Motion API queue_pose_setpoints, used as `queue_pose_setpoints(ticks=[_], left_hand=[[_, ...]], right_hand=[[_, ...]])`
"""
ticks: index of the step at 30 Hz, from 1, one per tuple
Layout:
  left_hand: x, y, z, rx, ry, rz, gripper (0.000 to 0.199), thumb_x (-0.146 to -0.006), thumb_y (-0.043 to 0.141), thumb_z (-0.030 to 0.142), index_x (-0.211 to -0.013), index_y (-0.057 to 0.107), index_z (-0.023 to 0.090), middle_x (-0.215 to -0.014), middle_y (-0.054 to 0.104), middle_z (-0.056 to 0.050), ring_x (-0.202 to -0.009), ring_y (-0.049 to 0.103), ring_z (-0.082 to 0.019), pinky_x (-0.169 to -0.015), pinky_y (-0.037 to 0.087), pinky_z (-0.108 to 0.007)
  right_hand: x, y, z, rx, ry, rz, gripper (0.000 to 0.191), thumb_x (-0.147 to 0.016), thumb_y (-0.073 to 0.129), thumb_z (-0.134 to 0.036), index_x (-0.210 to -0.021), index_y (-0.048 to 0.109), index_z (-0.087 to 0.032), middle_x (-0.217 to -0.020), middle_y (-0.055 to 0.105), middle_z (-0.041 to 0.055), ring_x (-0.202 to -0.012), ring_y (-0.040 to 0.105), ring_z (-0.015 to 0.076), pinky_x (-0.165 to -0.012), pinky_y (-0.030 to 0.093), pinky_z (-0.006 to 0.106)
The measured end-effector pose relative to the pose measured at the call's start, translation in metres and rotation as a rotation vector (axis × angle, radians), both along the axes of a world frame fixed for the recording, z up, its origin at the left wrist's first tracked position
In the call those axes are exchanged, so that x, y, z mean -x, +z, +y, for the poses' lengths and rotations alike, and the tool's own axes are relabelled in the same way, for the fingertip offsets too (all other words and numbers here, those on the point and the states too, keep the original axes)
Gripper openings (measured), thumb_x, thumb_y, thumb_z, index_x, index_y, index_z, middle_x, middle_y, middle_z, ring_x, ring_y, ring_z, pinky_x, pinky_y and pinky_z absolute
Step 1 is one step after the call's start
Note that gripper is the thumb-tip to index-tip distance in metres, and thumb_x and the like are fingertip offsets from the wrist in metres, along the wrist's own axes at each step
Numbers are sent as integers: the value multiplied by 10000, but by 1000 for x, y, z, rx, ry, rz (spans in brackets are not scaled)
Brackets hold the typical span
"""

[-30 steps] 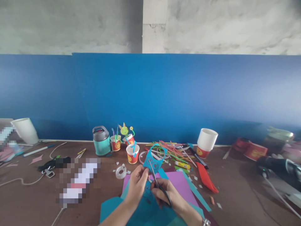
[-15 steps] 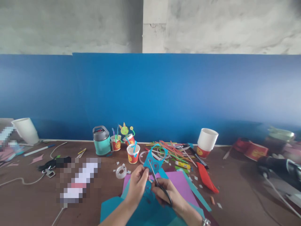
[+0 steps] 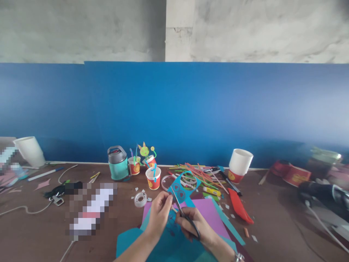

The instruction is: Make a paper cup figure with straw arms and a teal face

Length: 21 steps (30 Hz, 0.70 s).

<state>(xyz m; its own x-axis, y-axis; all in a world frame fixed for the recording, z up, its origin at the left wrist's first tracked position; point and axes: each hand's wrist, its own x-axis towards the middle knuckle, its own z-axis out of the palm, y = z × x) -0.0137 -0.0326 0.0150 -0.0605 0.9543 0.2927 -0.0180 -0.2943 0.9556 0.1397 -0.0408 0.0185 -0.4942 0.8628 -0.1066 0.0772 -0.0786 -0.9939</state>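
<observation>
My left hand [image 3: 160, 208] pinches the lower left edge of a blue paper piece [image 3: 186, 190] between thumb and fingers. Rings and heart-like shapes are drawn on it, and a large round hole is cut in it. Gripped in my right hand [image 3: 195, 222] is a pair of black-handled scissors [image 3: 179, 204], its blades pointing up and left across the paper beside my left fingertips. Whether the blades are apart is hard to see. Below both hands lie blue sheets [image 3: 163, 245] with more drawn shapes and a purple sheet [image 3: 211, 216].
Drinking straws [image 3: 193, 171] and a glue stick [image 3: 212, 191] lie behind the paper. A tape roll [image 3: 140, 199], paper cup [image 3: 153, 178] and teal flask [image 3: 118, 167] stand left. Right are stacked cups [image 3: 240, 163] and a red balloon-like piece [image 3: 240, 205].
The blue paper piece has tilted, its top swinging right and down. The paper cup behind appears slightly shifted left. Both hands and the scissors stay nearly in place.
</observation>
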Motion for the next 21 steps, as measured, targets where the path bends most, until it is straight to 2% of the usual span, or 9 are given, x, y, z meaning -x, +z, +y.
queue_pose_setpoints(ticks=[9, 15, 21], left_hand=[[0, -2, 1, -8, -7, -3, 284, -871, 510, 402, -664, 463, 214, -608, 441, 43, -585, 414, -134, -559, 343, -242], [0, -3, 1, -4, -36, 15, 282, -878, 502, 396, -667, 463, 213, -613, 455, 40, -602, 427, -136, -571, 357, -237], [1, 0, -1, 9, -28, 18, 311, -869, 513, 429, -649, 462, 215, -602, 457, 38, -600, 439, -139, -568, 369, -235]], right_hand=[[3, 3, -1, 10, -10, -25, 420, -688, 726, -551, -661, 550, -170, -384, 450, -82, -324, 354, 56, -338, 254, 175], [3, -3, 0, 6, 11, -11, 387, -721, 702, -524, -720, 557, -165, -420, 522, -61, -331, 395, 61, -343, 270, 170], [5, -4, 1, -10, -15, -11, 396, -729, 701, -532, -689, 536, -174, -391, 468, -81, -317, 358, 53, -336, 239, 175]])
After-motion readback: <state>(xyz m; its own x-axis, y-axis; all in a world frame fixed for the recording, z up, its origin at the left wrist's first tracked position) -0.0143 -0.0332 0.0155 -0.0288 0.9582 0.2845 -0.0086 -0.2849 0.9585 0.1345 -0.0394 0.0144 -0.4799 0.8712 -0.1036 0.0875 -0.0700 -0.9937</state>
